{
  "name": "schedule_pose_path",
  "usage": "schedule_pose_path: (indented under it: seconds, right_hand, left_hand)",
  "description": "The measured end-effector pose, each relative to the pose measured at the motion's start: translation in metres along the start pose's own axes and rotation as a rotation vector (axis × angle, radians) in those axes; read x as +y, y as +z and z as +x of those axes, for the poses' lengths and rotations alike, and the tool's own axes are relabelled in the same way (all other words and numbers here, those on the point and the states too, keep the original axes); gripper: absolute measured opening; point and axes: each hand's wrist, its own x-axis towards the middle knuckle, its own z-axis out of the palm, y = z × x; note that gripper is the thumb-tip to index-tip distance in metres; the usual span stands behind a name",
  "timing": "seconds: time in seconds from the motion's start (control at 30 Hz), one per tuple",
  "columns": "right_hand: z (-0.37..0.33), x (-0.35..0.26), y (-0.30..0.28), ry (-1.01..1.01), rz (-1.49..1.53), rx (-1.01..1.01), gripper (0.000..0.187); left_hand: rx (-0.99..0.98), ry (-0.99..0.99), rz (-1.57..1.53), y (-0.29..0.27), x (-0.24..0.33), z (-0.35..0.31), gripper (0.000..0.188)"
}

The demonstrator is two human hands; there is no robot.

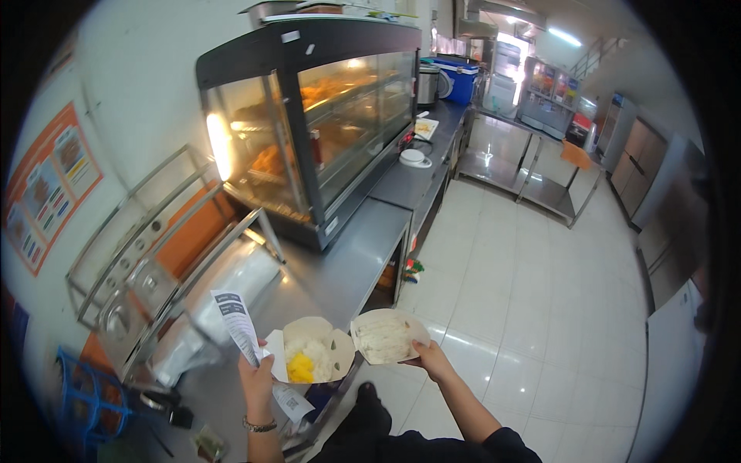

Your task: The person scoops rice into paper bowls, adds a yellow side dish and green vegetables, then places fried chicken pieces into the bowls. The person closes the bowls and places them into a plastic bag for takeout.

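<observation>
My left hand [257, 376], with a patterned band on its wrist, is closed on the left edge of an open paper food box [342, 356]. A printed paper receipt [235, 322] sticks up from the same fingers. Inside that box lie white rice [312, 345] and a yellow food [300, 368]. My right hand [429, 359] grips the right edge of a second open paper box [369, 356], which holds white rice [388, 337]. The two boxes are side by side, their edges meeting or nearly so, in front of my body.
A lit glass warming cabinet [309, 123] with fried food stands on the steel counter [340, 255]. Left of it are a metal rack [166, 239], clear plastic bags [224, 309] and a blue basket [89, 393]. White floor tiles [532, 301] stretch right toward tall cabinets.
</observation>
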Motion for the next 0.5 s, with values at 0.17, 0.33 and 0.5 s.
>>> schedule_pose_path:
  seconds: [0.17, 0.33, 0.5]
  right_hand:
    - [0.112, -0.054, -0.072, -0.188, -0.292, 0.139, 0.035]
    - [0.202, -0.129, -0.114, -0.288, -0.469, 0.173, 0.036]
    - [0.303, -0.186, -0.141, -0.277, -0.295, 0.239, 0.036]
  left_hand:
    - [-0.065, -0.160, 0.084, 0.102, -0.008, 0.075, 0.027]
    - [-0.191, 0.024, 0.232, 0.206, -0.013, 0.144, 0.024]
    - [-0.252, -0.109, 0.046, 0.295, -0.019, 0.210, 0.023]
